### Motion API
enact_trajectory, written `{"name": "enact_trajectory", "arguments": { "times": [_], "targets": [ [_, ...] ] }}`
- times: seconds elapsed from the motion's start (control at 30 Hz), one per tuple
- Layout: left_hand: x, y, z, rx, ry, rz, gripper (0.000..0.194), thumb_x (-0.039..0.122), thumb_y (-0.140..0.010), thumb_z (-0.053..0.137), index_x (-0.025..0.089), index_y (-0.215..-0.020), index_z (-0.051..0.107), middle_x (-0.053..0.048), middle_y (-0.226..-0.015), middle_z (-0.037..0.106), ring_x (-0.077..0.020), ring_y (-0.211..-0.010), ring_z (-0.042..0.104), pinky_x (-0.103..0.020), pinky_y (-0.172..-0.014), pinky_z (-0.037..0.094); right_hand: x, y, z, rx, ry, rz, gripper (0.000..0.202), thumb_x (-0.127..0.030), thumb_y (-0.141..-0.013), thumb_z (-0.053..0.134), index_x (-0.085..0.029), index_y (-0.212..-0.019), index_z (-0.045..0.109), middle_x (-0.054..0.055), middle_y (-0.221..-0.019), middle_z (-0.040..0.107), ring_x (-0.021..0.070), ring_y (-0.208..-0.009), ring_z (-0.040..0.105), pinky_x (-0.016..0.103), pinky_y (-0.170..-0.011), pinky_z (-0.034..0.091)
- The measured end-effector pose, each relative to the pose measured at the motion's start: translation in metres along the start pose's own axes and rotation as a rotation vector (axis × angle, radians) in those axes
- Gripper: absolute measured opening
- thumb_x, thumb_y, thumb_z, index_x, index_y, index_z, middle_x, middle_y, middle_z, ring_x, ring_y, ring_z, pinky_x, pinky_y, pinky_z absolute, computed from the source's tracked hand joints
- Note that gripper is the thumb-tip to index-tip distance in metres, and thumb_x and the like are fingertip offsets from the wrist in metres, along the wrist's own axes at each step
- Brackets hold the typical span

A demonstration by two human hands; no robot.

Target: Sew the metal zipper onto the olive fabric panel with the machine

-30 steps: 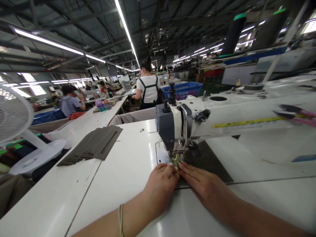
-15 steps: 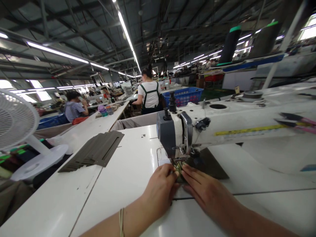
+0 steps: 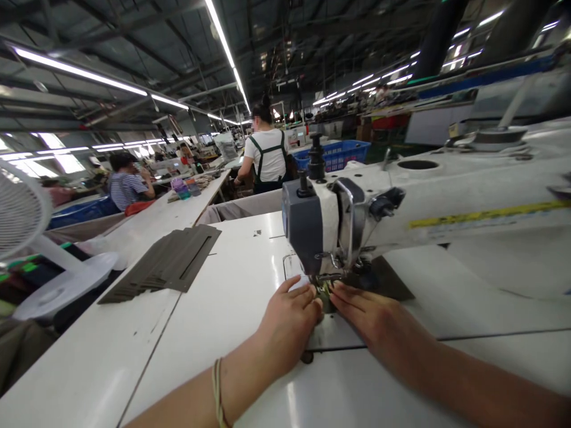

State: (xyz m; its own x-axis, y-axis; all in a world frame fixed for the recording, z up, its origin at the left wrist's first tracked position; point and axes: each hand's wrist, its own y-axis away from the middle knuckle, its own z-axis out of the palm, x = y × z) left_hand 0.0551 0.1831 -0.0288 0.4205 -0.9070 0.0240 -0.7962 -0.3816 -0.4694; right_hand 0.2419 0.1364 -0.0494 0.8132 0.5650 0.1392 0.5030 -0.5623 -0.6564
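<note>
Grey fabric piece (image 3: 383, 284) lies pressed flat by both hands (image 3: 330, 315) under the sewing machine (image 3: 339, 226).

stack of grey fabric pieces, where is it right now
In the head view, the stack of grey fabric pieces lies on the white table, left of the sewing machine and right of the white fan.

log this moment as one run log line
left hand: on dark fabric piece | right hand: on same piece | at: sewing machine presser foot | beside: fabric stack

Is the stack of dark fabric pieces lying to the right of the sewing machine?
No, the stack of dark fabric pieces lies left of the sewing machine.
</note>
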Motion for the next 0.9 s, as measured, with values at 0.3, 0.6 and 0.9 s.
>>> {"name": "enact_trajectory", "arguments": {
  "times": [0.3,0.6,0.9],
  "targets": [
    [-0.009,-0.004,0.008,0.01,-0.014,-0.022,0.015,0.02,-0.091,0.046,0.015,-0.084,0.059,-0.005,-0.097,0.067,-0.0172,-0.1,0.06,-0.033,-0.098,0.039,0.007,-0.007,0.003,0.016,-0.051,0.025,0.04,0.005,-0.079,0.031,-0.011,-0.095,0.064,0.008,-0.092,0.069,0.0152,-0.084,0.066,0.023,-0.073,0.056],
    [-0.011,-0.003,0.009,-0.028,-0.004,-0.066,0.011,0.019,-0.089,0.049,0.016,-0.084,0.059,-0.005,-0.1,0.066,-0.0156,-0.1,0.059,-0.032,-0.099,0.038,0.006,-0.01,0.003,0.029,-0.058,0.031,0.04,0.003,-0.08,0.029,-0.011,-0.093,0.064,0.009,-0.09,0.07,0.0161,-0.081,0.066,0.025,-0.071,0.057],
    [-0.013,0.002,0.017,0.011,-0.02,-0.073,0.007,0.019,-0.086,0.054,0.018,-0.082,0.06,-0.003,-0.099,0.066,-0.0146,-0.098,0.06,-0.032,-0.1,0.036,0.01,0.003,0.013,0.067,-0.061,0.023,0.034,-0.004,-0.087,0.031,-0.01,-0.096,0.064,0.011,-0.093,0.069,0.0167,-0.086,0.066,0.025,-0.074,0.056]
  ]
}}
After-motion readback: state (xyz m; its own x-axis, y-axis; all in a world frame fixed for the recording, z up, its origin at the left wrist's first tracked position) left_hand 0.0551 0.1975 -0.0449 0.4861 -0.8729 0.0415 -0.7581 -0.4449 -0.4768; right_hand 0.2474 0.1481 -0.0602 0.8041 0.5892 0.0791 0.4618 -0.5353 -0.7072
